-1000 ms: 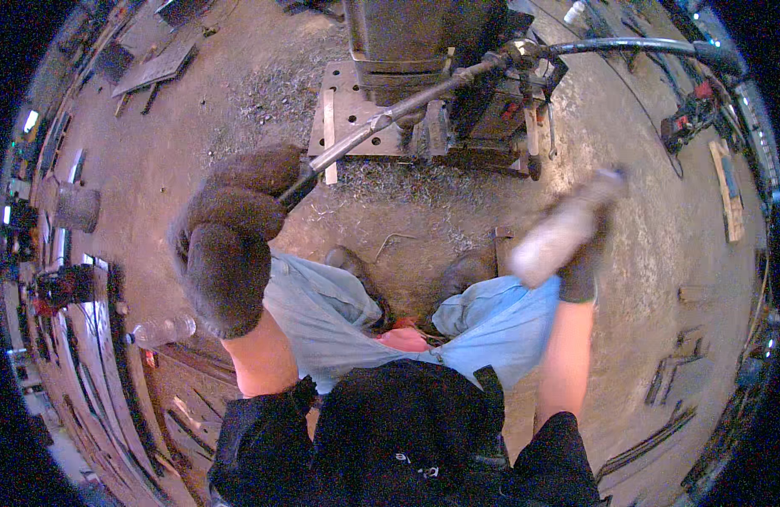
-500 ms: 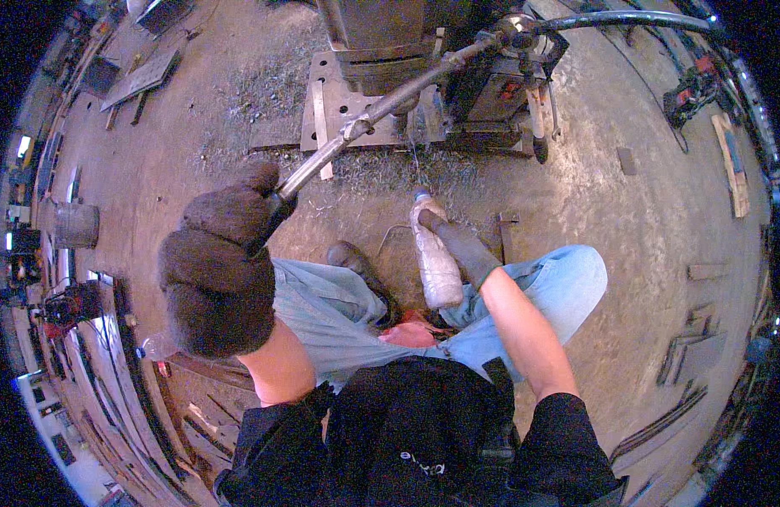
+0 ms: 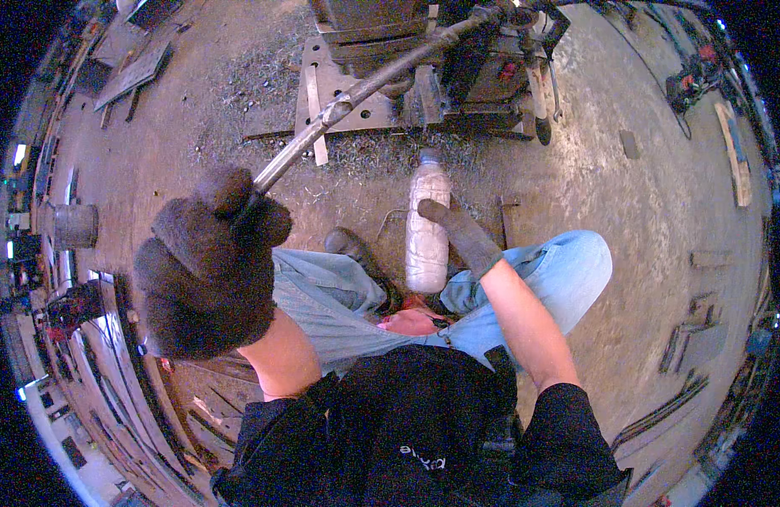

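Note:
My left hand [image 3: 212, 262], in a thick dark brown glove, is closed round the lower end of a long metal lever [image 3: 369, 87]. The lever slants up and right to a hub on a heavy machine [image 3: 373, 38], partly cut off at the top. My right hand [image 3: 470, 239], in a thinner grey-brown glove, grips a clear plastic bottle [image 3: 425, 262] with cloudy whitish contents. The bottle stands nearly upright in the picture, its bluish neck end pointing toward the machine. It is held above the floor between my knees.
Metal shavings [image 3: 238, 118] litter the floor around the machine's holed metal plate [image 3: 349, 120]. A flat strip [image 3: 315, 101] lies across that plate. A wrench [image 3: 556, 93] is at the machine's right. A bucket [image 3: 76, 226] and long metal bars [image 3: 141, 380] lie left; a wooden piece [image 3: 732, 156] lies right.
The bottle has turned more upright and moved slightly toward me; the thin stream seen at its neck no longer shows. My left hand and the lever's lower end have shifted a little left.

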